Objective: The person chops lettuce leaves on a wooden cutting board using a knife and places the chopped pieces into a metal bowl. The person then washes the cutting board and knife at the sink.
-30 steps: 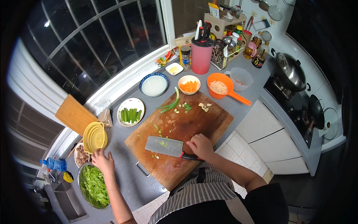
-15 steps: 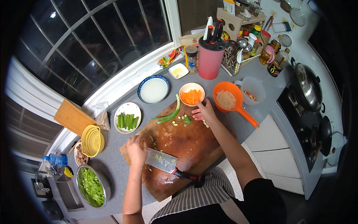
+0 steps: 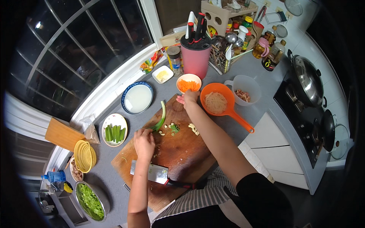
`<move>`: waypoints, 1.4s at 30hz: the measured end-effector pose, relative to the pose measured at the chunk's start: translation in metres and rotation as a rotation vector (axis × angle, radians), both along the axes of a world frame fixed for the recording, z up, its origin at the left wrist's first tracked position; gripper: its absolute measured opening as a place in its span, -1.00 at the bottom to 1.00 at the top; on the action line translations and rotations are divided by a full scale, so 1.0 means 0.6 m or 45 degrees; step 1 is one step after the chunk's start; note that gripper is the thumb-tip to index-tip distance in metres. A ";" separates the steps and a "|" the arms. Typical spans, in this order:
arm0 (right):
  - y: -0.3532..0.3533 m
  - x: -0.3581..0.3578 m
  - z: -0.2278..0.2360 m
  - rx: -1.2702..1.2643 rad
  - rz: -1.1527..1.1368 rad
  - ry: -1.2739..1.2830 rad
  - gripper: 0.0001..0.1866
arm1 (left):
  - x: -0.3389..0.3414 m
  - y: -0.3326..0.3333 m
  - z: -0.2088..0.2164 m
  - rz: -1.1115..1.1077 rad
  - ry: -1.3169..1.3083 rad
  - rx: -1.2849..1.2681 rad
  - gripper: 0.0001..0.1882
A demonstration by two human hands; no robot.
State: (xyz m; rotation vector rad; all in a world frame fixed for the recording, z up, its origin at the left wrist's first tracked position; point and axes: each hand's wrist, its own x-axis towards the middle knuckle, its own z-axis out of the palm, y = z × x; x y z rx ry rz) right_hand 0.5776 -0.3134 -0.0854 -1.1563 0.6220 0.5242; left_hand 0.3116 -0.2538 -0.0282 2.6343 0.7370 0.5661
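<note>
My left hand (image 3: 144, 145) is over the board's left side, its bent fingers closed around the lower end of a green onion (image 3: 161, 116). The fingertips are partly hidden. At the board's far edge, my right hand (image 3: 189, 99) has fingers stretched out, against the near side of a small bowl of carrot strips (image 3: 189, 84). Chopped green and white bits (image 3: 173, 128) and pale garlic-like pieces (image 3: 193, 129) lie on the wooden cutting board (image 3: 186, 152). A cleaver (image 3: 156, 173) rests flat near me, its blade partly behind my left forearm.
An orange strainer (image 3: 232, 113) and a translucent jug (image 3: 251, 84) stand right of the carrots. Leftward are a blue-rimmed bowl (image 3: 149, 87), a plate of green stalks (image 3: 115, 130), a yellow basket (image 3: 84, 156) and a metal bowl of lettuce (image 3: 91, 201). The knife block (image 3: 195, 57) stands behind.
The carrot bowl has shifted away from the board, with my right hand following it. My left hand has left the cleaver blade and moved up to the green onion. The view has shifted too.
</note>
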 end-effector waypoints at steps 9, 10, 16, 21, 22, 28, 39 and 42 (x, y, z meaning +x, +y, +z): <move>-0.075 -0.086 0.038 0.497 0.477 -0.087 -0.69 | 0.055 0.027 -0.057 -0.008 0.123 0.137 -0.76; -0.089 -0.106 0.044 0.393 0.638 -0.206 -0.69 | 0.061 0.027 -0.059 -0.019 0.135 0.159 -0.75; -0.142 -0.157 0.039 0.067 0.990 -0.449 -0.75 | 0.078 0.046 -0.056 -0.094 0.346 0.132 -0.77; -0.175 -0.174 0.060 0.043 1.010 -0.453 -0.78 | 0.049 0.084 -0.038 -0.005 0.112 0.047 -0.82; -0.184 -0.177 0.062 0.042 1.015 -0.460 -0.77 | 0.036 0.092 -0.029 0.029 0.101 0.029 -0.82; -0.238 -0.201 0.058 0.075 0.950 -0.370 -0.80 | -0.017 0.145 -0.019 0.266 -0.409 -0.368 -0.83; -0.248 -0.240 0.074 0.157 1.020 -0.327 -0.81 | 0.118 0.392 -0.061 1.097 -1.654 -1.668 -0.87; -0.272 -0.241 0.086 0.126 1.046 -0.332 -0.82 | 0.126 0.497 -0.121 1.170 -1.575 -1.546 -0.81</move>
